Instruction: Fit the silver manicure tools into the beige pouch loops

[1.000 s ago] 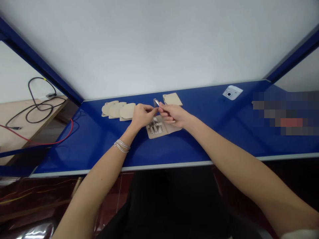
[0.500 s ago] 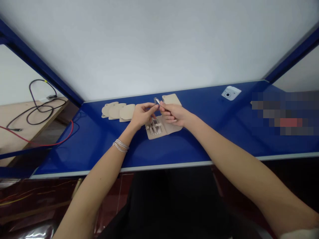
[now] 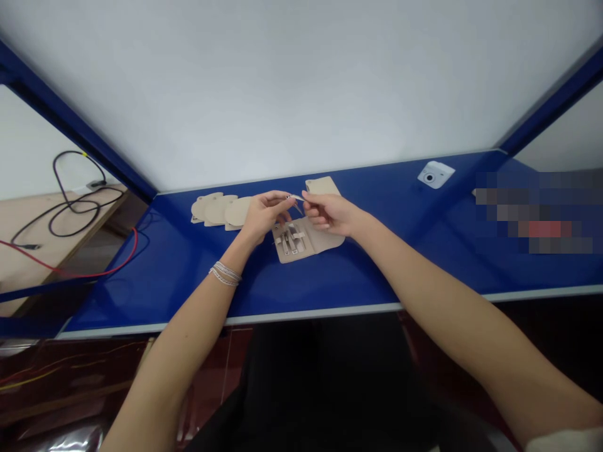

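Note:
Above an open beige manicure case (image 3: pixel 325 240), both hands meet on a small silver nail clipper (image 3: pixel 298 198), whose lever appears swung away from its body. My left hand (image 3: pixel 266 215) is closed, pinching one end between thumb and fingers. At the other end, my right hand (image 3: pixel 333 213) pinches it with thumb and forefinger, the other fingers curled. Metal tools (image 3: pixel 289 243) sit under straps in the left half of the case. Fingers hide part of the clipper and the upper edge of the case.
Several closed beige cases (image 3: pixel 214 210) overlap in a row at the left on the blue table (image 3: pixel 377 270). Another beige case (image 3: pixel 323 186) lies behind my right hand. A white instant camera (image 3: pixel 436 174) is at the back right. Cables (image 3: pixel 70 194) lie on a wooden surface at left.
The nail clipper has tipped from pointing upward to lying nearly level between my hands, its lever now angled downward. Both hands keep their grip.

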Motion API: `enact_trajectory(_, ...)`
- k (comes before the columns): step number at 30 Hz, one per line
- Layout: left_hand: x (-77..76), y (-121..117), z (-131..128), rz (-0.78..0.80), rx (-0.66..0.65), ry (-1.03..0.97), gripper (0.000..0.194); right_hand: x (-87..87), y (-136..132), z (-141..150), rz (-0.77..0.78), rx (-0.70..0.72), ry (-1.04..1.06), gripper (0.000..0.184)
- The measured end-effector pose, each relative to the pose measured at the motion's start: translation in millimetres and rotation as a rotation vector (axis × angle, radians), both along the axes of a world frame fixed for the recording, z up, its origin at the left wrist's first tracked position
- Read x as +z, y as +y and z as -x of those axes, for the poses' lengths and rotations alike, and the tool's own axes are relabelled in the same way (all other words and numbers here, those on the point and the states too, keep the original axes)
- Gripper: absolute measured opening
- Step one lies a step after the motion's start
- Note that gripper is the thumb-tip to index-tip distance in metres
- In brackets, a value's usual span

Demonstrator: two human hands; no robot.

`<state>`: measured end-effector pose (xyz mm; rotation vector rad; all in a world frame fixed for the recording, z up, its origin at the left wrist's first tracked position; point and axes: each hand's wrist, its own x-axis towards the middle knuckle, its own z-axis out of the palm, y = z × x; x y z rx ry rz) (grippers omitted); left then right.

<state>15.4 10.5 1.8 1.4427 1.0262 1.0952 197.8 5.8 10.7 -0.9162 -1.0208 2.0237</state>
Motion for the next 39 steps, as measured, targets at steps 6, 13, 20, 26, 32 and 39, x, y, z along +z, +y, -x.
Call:
enact_trajectory(6,-2.3,1.3,-1.0,0.040,0.036,0.035,0.031,-6.2,4.9,2.1,-0.034,-0.149,-0.073,0.033)
enact_trajectory(13,-5.1,4.9,4.0,-0.268,0.093,0.504,0.029,-12.8,6.5,5.8,-0.193,-0.204,-0.333,0.031)
enact_trajectory(20,-9.4,8.2,7.1,-0.361,0.071,0.691,0.033,-18.5,7.6,7.9,-0.295,-0.205,-0.461,0.033)
enact_trajectory(26,-13.3,8.2,5.9,-0.371,0.021,0.708,0.027,-20.3,5.4,8.3,-0.335,-0.181,-0.527,0.035)
enact_trajectory(32,-16.2,7.8,4.1,-0.396,0.002,0.714,0.023,-24.6,6.8,6.8,-0.326,-0.171,-0.556,0.036)
enact_trajectory(39,-13.7,3.3,0.8,-0.387,0.014,0.779,0.024,-26.7,6.6,6.6,-0.316,-0.160,-0.567,0.034)
